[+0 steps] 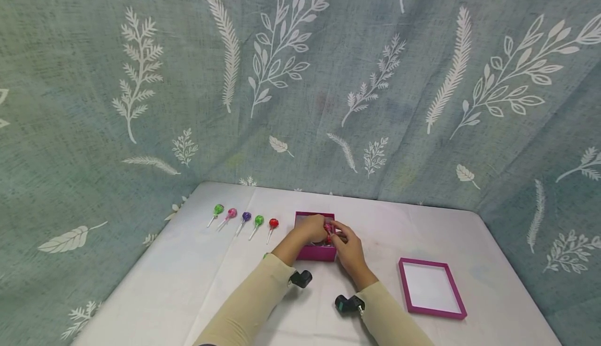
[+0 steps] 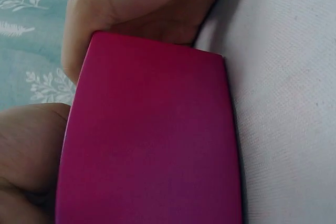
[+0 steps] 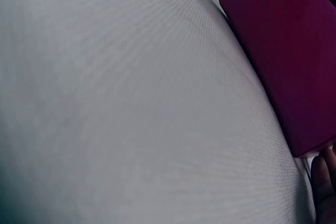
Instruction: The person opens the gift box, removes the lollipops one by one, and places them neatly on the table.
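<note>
A magenta open-topped box [image 1: 316,253] stands on the table, with pink and red wrapped lollipops [image 1: 328,228] inside near its right side. My left hand [image 1: 312,228] reaches over the front wall into the box, right beside these lollipops. Its fingertips are hidden, so I cannot tell whether they pinch one. At the box's right side, my right hand [image 1: 346,243] grips the wall, its upper fingers over the rim. In the left wrist view, the box's front wall [image 2: 147,129] covers much of both hands. The right wrist view shows fingers [image 3: 323,174] low against the box's side.
Several lollipops lie in a row to the left of the box, among them a purple one [image 1: 246,216] and a red one [image 1: 274,224]. A magenta-rimmed lid [image 1: 432,287] with a white inside lies at the right. A leaf-patterned cloth [image 1: 300,127] hangs behind the white table.
</note>
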Available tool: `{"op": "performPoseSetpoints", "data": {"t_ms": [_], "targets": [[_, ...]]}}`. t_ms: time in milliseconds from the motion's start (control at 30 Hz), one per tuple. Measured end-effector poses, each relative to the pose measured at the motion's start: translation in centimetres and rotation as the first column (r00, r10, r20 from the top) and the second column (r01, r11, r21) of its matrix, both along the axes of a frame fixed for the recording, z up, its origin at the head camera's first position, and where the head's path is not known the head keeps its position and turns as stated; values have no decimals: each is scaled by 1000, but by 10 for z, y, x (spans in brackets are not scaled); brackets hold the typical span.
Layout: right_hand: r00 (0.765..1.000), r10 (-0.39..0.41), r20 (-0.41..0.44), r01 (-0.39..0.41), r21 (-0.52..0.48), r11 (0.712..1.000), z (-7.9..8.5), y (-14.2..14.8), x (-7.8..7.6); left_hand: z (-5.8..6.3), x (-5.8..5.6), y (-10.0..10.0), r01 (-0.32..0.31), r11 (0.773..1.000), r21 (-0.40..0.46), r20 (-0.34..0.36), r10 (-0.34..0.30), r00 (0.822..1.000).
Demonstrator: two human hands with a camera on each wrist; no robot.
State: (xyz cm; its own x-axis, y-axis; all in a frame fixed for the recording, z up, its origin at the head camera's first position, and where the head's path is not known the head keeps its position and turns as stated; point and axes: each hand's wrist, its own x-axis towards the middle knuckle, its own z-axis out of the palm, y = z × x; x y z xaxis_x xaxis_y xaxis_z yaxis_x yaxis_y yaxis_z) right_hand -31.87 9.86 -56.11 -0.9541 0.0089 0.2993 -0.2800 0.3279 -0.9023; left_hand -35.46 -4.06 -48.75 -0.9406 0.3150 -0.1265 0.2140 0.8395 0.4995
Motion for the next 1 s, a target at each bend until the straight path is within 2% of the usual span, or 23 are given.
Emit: {"op": "performPoseSetpoints", "data": {"t_ms": [133, 367, 600, 733, 867, 1000], "targets": [[1000, 1, 12, -1, 0, 1000, 0, -1, 1, -2, 0, -1, -21, 999, -28, -29, 20, 999], [1000, 16, 10, -16, 3, 1000, -2, -1, 2, -4, 3, -2, -59, 998, 22, -15, 59, 998], [1000, 4, 7, -4, 1, 1000, -1, -1, 3, -3, 4, -1, -82, 997, -9, -72, 81, 994], [1000, 2, 13, -2, 0, 1000, -1, -2, 3, -2, 6, -1, -93, 996, 0, -106, 93, 990], [1000, 3, 4, -3, 0, 1000, 0, -2, 3, 3, 9, -3, -108, 993, 43, -125, 113, 986], [1000, 9, -11, -9, -3, 1000, 3, -1, 3, 15, 11, -5, -110, 984, 140, -109, 126, 986]]}}
